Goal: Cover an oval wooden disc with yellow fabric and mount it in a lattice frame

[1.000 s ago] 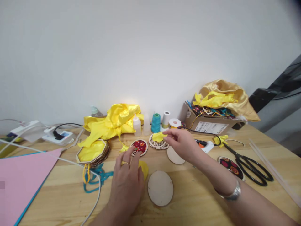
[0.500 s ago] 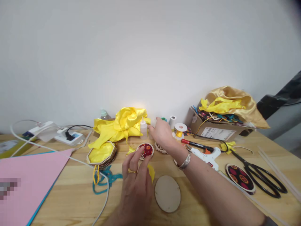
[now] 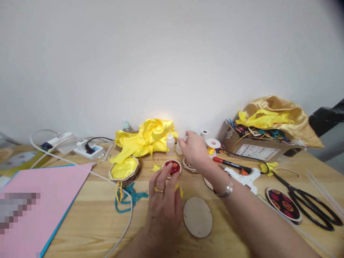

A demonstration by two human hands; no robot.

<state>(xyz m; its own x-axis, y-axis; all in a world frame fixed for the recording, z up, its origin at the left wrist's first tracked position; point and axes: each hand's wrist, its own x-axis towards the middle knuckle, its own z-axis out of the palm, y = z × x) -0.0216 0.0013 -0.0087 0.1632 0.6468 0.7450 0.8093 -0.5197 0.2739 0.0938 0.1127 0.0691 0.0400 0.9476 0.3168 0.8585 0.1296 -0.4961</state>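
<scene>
My left hand (image 3: 163, 200) is palm down with its fingers apart. Its fingertips overlap a small red patterned disc (image 3: 174, 166) with a pale rim; I cannot tell whether they touch. A piece of yellow cloth (image 3: 179, 191) shows beside that hand. Farther back, my right hand (image 3: 195, 147) has curled fingers beside a translucent container (image 3: 179, 146); what the fingers hold is hidden. A white squeeze bottle (image 3: 170, 144) stands left of it. Under the right wrist lie openwork wooden pieces (image 3: 188, 165). A plain pale oval disc (image 3: 198, 217) lies right of my left hand.
Yellow satin (image 3: 146, 138) is heaped at the back, behind octagonal frames (image 3: 123, 171). On the right are a glue gun (image 3: 245, 178), a red-and-black marker (image 3: 232, 165), black scissors (image 3: 309, 204) and a full cardboard box (image 3: 247, 147). A white cable (image 3: 80, 172) crosses the left side.
The whole view has shifted, so things appear farther right. Both hands keep nearly the same places relative to the objects around them.
</scene>
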